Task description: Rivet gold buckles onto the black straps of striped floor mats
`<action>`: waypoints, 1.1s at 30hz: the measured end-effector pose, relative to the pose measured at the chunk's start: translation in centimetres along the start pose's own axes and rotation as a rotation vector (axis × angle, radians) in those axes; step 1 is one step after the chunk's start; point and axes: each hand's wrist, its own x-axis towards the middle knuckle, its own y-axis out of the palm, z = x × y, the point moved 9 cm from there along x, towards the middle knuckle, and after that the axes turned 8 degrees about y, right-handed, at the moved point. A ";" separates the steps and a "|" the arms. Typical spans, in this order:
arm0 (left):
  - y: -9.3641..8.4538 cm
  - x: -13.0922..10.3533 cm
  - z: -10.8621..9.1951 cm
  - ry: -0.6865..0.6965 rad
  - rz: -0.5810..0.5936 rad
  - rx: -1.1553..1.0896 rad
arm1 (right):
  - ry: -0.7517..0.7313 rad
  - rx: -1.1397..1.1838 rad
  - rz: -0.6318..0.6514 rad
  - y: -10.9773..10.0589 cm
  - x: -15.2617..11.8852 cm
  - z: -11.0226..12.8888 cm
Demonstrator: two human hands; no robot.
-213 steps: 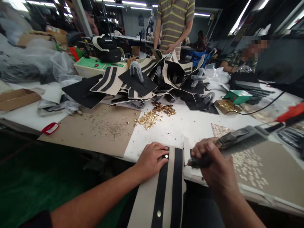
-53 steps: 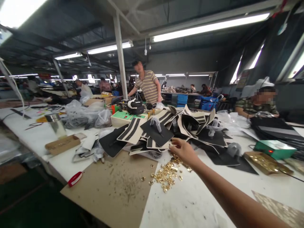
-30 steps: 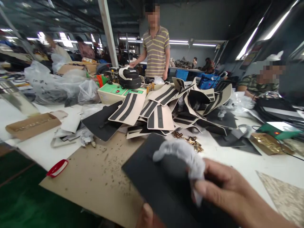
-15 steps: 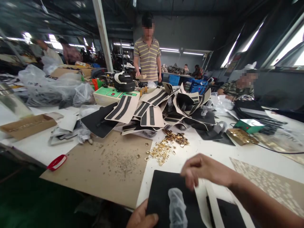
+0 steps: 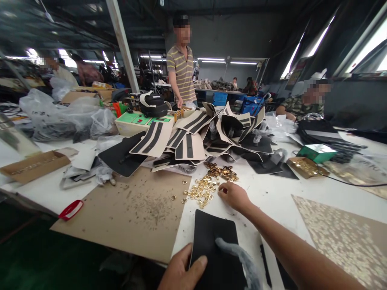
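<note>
My left hand [image 5: 183, 270] grips the left edge of a black panel [image 5: 214, 237], its thumb on top. A strap wrapped in clear plastic [image 5: 238, 253] stands up from the panel. Beyond the panel, my right hand [image 5: 234, 196] is at the right edge of a pile of small gold rings [image 5: 201, 191], its fingers curled together; whether something is between them is too small to tell. Darker gold fittings [image 5: 222, 171] lie just behind the rings. Part of another light-edged panel shows under my right forearm.
A heap of black and beige panels [image 5: 190, 141] rises behind the fittings. Brown board [image 5: 130, 213] with scraps and a red tape ring [image 5: 71, 209] lie left. A green box [image 5: 317, 153] and small carton [image 5: 305, 167] stand right. A person in a striped shirt [image 5: 181, 72] stands across the table.
My right hand has moved from the panel's upper right corner forward to the gold rings. The plastic-wrapped strap now leans right. The standing person's arm has lowered to the table.
</note>
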 end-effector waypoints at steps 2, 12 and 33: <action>0.9 0.6 -0.8 -0.005 0.053 -0.002 | -0.011 0.059 0.001 -0.6 -0.2 0.0; 3.3 5.1 -1.0 -0.046 0.046 0.005 | 0.184 0.287 -0.089 -8.0 -12.6 -10.3; 4.2 5.1 -0.3 -0.002 -0.054 0.138 | -0.096 0.079 0.026 -7.3 -20.2 -11.4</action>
